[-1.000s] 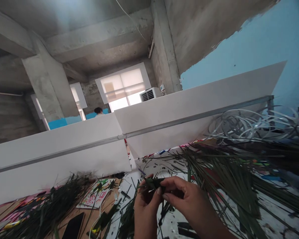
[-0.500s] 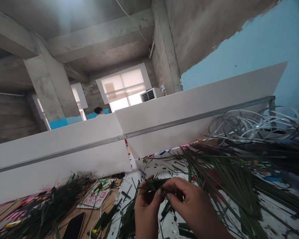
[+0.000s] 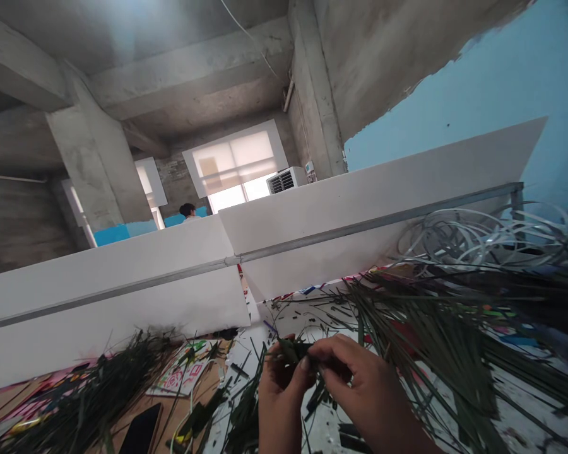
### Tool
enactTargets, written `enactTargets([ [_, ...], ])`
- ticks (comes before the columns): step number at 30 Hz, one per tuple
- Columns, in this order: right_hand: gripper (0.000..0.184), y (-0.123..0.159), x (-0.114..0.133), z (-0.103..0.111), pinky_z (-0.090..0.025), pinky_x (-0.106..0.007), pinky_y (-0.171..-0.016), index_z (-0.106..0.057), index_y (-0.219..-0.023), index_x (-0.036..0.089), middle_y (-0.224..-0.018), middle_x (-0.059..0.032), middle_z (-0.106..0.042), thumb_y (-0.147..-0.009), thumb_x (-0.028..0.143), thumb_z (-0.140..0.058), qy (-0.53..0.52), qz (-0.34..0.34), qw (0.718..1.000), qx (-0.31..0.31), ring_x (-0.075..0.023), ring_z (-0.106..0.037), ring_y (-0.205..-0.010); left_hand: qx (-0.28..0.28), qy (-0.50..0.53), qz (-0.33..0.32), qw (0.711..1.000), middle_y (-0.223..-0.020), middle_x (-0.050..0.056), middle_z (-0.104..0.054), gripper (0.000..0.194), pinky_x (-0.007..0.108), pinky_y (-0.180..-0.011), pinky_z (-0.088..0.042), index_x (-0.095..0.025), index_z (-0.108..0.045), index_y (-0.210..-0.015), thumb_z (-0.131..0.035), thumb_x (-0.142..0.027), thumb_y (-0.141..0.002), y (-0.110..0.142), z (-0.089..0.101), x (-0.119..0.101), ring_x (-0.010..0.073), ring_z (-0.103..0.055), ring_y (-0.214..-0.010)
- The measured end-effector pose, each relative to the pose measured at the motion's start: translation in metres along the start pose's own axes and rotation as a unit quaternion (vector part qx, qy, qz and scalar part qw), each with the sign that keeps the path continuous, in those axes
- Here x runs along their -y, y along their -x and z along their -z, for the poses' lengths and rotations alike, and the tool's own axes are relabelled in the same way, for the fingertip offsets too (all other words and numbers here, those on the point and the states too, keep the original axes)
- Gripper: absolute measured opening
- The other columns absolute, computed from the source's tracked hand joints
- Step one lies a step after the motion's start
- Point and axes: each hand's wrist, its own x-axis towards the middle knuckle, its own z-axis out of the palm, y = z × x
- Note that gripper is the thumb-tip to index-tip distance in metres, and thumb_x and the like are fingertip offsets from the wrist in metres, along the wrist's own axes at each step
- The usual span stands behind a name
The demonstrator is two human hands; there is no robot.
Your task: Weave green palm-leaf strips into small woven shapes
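Both hands meet over the white work surface (image 3: 326, 435) at the bottom centre. Between the thumb and bent fingers of my left hand (image 3: 284, 388) is a small piece of folded dark green leaf strips (image 3: 291, 350). My right hand (image 3: 350, 372) pinches the same leaf piece from the right, its thumb and forefinger close to the left thumb. The fingers hide much of the piece, so its full shape cannot be made out. Cut leaf scraps (image 3: 241, 413) lie around and beneath the hands.
A pile of thin green leaves (image 3: 108, 384) is at left, near a dark phone (image 3: 142, 429) and a printed sheet (image 3: 184, 372). Long leaves (image 3: 445, 347) spread at right below coiled white strips (image 3: 454, 236). A white partition (image 3: 341, 214) crosses behind; beyond it a person's head (image 3: 187, 210) shows.
Both hands have shifted very slightly, and the leaf piece has turned a little between the fingers. The right fingertips sit closer against it. The surroundings look the same.
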Motion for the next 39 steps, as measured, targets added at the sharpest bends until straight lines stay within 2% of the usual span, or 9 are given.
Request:
enactTargets([
  [7,0.02,-0.006,0.008,0.006,-0.053,-0.032,-0.075,-0.075,-0.093,0.022,-0.092,-0.0039,-0.074,-0.085,0.024,-0.057,-0.084,-0.057,0.991,0.087,-0.0207,-0.069,-0.084,0.006,0.011,-0.014,1.0,-0.094,0.01,-0.076,0.058,0.035,-0.076,-0.057,-0.019,-0.069,-0.098,-0.095,-0.042,-0.051,-0.004,0.003,0.004,0.0253,-0.07,-0.088],
  [11,0.019,-0.009,0.011,0.013,-0.051,-0.033,-0.08,-0.076,-0.092,0.023,-0.093,-0.0033,-0.075,-0.085,0.025,-0.059,-0.124,-0.076,0.982,0.118,-0.0216,-0.069,-0.088,0.008,0.004,-0.023,1.0,-0.098,0.011,-0.076,0.057,0.035,-0.076,-0.057,-0.019,-0.068,-0.105,-0.092,-0.041,-0.059,-0.008,0.008,0.009,0.0263,-0.071,-0.09],
  [15,0.02,-0.01,0.01,0.017,-0.051,-0.033,-0.081,-0.078,-0.093,0.025,-0.092,-0.0024,-0.075,-0.087,0.025,-0.059,-0.148,-0.08,0.975,0.142,-0.0215,-0.069,-0.089,0.001,-0.007,-0.02,1.0,-0.1,0.012,-0.076,0.058,0.036,-0.075,-0.058,-0.02,-0.069,-0.106,-0.093,-0.042,-0.057,-0.009,0.011,0.01,0.0277,-0.071,-0.091],
  [26,0.018,-0.012,0.007,0.014,-0.052,-0.03,-0.08,-0.078,-0.09,0.023,-0.091,-0.0015,-0.076,-0.078,0.016,-0.066,-0.15,-0.117,0.971,0.141,-0.0213,-0.07,-0.087,-0.005,0.018,-0.024,1.0,-0.102,0.012,-0.077,0.054,0.039,-0.08,-0.058,-0.02,-0.072,-0.103,-0.093,-0.039,-0.057,-0.006,0.007,0.013,0.0298,-0.071,-0.097],
  [33,0.013,-0.009,-0.002,0.012,-0.05,-0.029,-0.073,-0.075,-0.087,0.023,-0.084,-0.0009,-0.072,-0.084,0.018,-0.063,-0.053,-0.023,0.991,0.117,-0.0192,-0.067,-0.08,0.006,0.014,0.0,1.0,-0.1,0.011,-0.077,0.059,0.037,-0.076,-0.059,-0.02,-0.073,-0.102,-0.095,-0.042,-0.052,-0.007,0.009,0.011,0.0266,-0.071,-0.091],
  [39,0.011,-0.009,-0.003,0.013,-0.048,-0.028,-0.071,-0.072,-0.085,0.023,-0.083,0.0004,-0.07,-0.085,0.017,-0.062,-0.053,-0.031,0.992,0.109,-0.0178,-0.066,-0.078,0.007,0.004,-0.008,1.0,-0.101,0.011,-0.077,0.055,0.036,-0.076,-0.059,-0.02,-0.073,-0.103,-0.093,-0.04,-0.056,-0.007,0.008,0.012,0.0264,-0.071,-0.093],
])
